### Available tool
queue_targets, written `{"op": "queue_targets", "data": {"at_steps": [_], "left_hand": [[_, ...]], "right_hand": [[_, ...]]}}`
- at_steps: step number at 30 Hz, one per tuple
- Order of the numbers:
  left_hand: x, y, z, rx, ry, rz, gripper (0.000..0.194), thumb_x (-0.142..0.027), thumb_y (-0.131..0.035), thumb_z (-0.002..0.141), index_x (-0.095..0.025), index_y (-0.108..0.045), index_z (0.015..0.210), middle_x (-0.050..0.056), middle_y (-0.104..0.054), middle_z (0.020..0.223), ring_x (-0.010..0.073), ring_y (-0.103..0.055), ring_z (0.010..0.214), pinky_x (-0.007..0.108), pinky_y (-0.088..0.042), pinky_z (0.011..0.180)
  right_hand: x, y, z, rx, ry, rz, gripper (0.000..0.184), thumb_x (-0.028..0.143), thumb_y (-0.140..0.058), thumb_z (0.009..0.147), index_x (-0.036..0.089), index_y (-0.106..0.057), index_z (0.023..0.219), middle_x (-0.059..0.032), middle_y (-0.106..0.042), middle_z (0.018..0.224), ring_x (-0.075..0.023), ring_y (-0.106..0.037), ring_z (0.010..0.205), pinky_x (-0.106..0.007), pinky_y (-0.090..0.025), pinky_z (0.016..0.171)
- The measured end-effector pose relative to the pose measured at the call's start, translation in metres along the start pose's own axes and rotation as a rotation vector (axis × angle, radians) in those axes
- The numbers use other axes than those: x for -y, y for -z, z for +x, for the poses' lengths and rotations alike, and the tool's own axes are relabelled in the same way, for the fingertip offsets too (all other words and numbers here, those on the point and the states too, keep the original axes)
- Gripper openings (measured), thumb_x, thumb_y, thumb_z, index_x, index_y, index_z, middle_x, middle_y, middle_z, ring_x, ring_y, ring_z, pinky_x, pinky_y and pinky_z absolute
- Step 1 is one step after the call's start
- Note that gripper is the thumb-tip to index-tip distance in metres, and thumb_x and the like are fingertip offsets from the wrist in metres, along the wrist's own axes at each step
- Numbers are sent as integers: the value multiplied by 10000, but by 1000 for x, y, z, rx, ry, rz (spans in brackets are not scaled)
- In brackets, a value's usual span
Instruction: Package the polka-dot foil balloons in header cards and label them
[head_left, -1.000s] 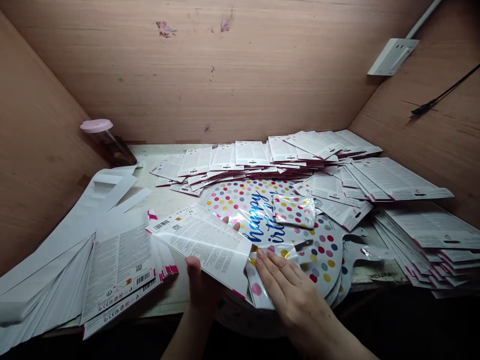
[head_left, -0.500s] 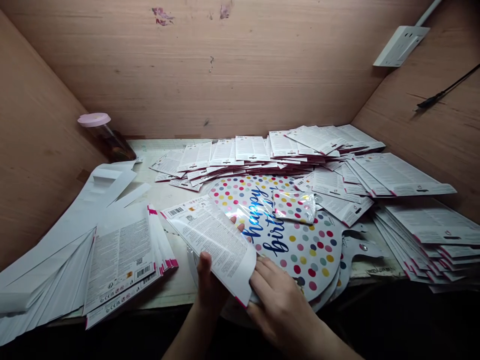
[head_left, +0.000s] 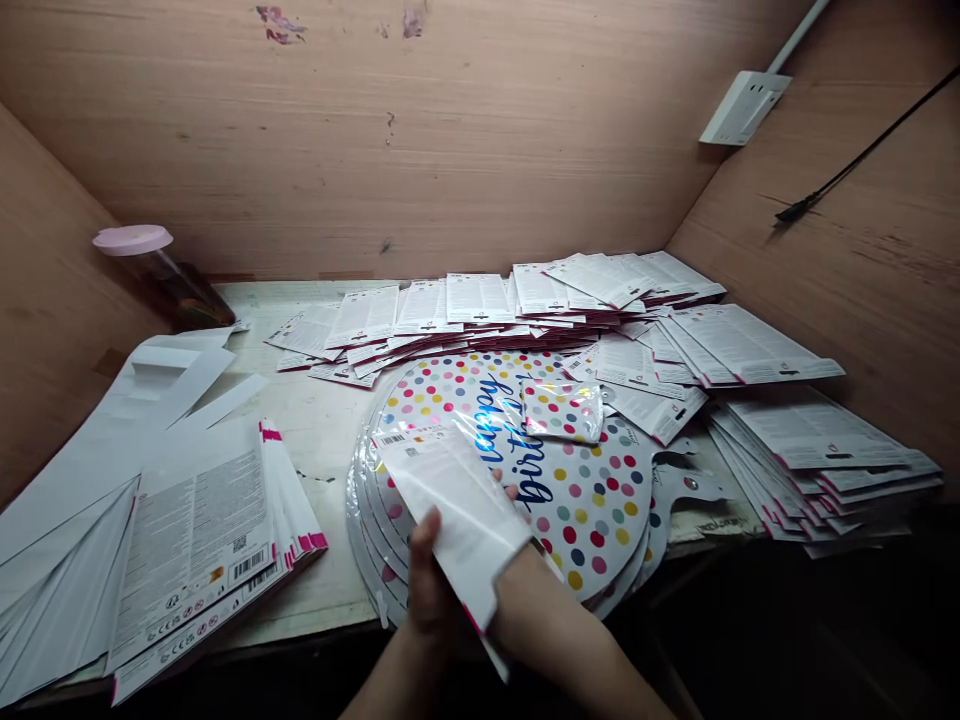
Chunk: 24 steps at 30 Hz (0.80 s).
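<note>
While steadying a white printed packet [head_left: 457, 500] aslant in the left hand [head_left: 427, 590], reaches into its open end with the right hand [head_left: 521, 580], buried past the wrist. Holds the packet in a narrow left-hand grip, with the thumb on the near edge and fingertips showing beyond the far one. Cannot tell, behind the paper, whether to call the right-hand grip wide or narrow, empty or full.

Hangs above the near left part of the flat polka-dot foil shapes [head_left: 592, 500], stacked on the desk [head_left: 337, 585] beneath a small dotted pouch [head_left: 562, 412]. Looks light, thin and bendable, bowing around the wrist at the mouth; seems likely to crease or tear there if forced, and, going by the sheen, to slip a little in a loose hold. Best taken by both long edges near the middle, lightly enough to let the mouth gape.

Shows also, to the left, similar printed packets [head_left: 217, 530] beside plain white sheets [head_left: 67, 560]; at the back, a long row of packets [head_left: 480, 300] and a pink-lidded tumbler [head_left: 180, 280]; to the right, further packet piles [head_left: 817, 430].
</note>
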<state>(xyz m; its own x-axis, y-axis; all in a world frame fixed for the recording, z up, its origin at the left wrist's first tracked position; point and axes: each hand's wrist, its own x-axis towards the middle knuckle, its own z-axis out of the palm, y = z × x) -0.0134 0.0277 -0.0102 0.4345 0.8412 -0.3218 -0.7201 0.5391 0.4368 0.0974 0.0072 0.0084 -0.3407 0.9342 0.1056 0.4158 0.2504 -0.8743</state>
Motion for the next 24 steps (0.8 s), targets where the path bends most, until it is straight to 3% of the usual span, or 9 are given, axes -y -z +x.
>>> {"op": "queue_targets", "data": {"at_steps": [3, 7, 9, 10, 12, 15, 18, 21, 24], "left_hand": [[-25, 12, 15, -192, -103, 186, 765, -432, -710, 714, -160, -477, 1390, 149, -643, 1258, 391, -570, 1208, 527, -399, 1084], [-37, 28, 19, -276, -401, 737, 927, -256, -700, 789, -270, -154, 1537, 133, -382, 1523, 329, -395, 1384, 546, -281, 1149], [-36, 35, 12, -288, -607, 1103, 811, -235, -672, 821, -293, -259, 1517, 101, -246, 1595, 331, -248, 1457, 567, -176, 1180], [-35, 39, 7, -230, -666, 1280, 706, -226, -668, 825, -295, -386, 1468, 82, -268, 1590, 339, -202, 1471, 578, -128, 1188], [-37, 48, -5, 34, -633, 1555, 543, -247, -685, 818, -304, -567, 1346, 66, -397, 1532, 362, -189, 1471, 602, -77, 1188], [-42, 61, -16, 371, -449, 1792, 653, -359, -714, 810, -331, -477, 1417, 70, -434, 1505, 380, -287, 1435, 613, -151, 1171], [-45, 73, -17, 424, -486, 2026, 713, -427, -653, 855, -327, -340, 1487, 60, -365, 1539, 350, -324, 1424, 547, -227, 1170], [-42, 84, -15, 453, -729, 2159, 710, -408, -649, 854, -327, -344, 1490, 35, -421, 1506, 295, -417, 1381, 427, -234, 1191], [-36, 97, -5, 487, -1013, 2058, 697, -340, -677, 809, -364, -413, 1455, -23, -507, 1438, 247, -470, 1345, 312, -179, 1213]], "right_hand": [[-2, 18, -29, 29, 225, -273, 582, 49, -491, 842, 222, -502, 1397, -117, -578, 1369, -280, -502, 1304, -458, -421, 1100], [-29, 38, -54, -225, 241, -442, 558, 28, -460, 896, 233, -467, 1416, -123, -573, 1368, -243, -507, 1307, -413, -494, 1041], [-46, 41, -55, -159, 249, -524, 540, 74, -473, 924, 223, -440, 1442, -133, -516, 1430, -266, -434, 1368, -453, -475, 1060], [-54, 40, -54, -85, 267, -548, 538, 103, -489, 930, 219, -427, 1452, -133, -498, 1449, -274, -405, 1388, -465, -467, 1066], [-65, 38, -51, 14, 293, -567, 541, 157, -527, 932, 217, -419, 1459, -129, -503, 1447, -281, -394, 1393, -476, -463, 1066], [-69, 31, -44, -16, 292, -554, 461, 223, -581, 919, 228, -523, 1377, -126, -579, 1364, -303, -467, 1321, -512, -474, 1031], [-62, 17, -34, -179, 163, -513, 260, 216, -549, 931, 209, -664, 1164, -120, -668, 1110, -274, -574, 1071, -468, -520, 894], [-55, -1, -23, -361, -15, -491, 146, 177, -556, 907, 177, -700, 883, -80, -633, 880, -223, -553, 872, -395, -504, 795], [-60, -11, -11, -401, -62, -483, 104, 269, -683, 839, 183, -677, 779, -37, -623, 853, -194, -545, 862, -344, -479, 808]]}}
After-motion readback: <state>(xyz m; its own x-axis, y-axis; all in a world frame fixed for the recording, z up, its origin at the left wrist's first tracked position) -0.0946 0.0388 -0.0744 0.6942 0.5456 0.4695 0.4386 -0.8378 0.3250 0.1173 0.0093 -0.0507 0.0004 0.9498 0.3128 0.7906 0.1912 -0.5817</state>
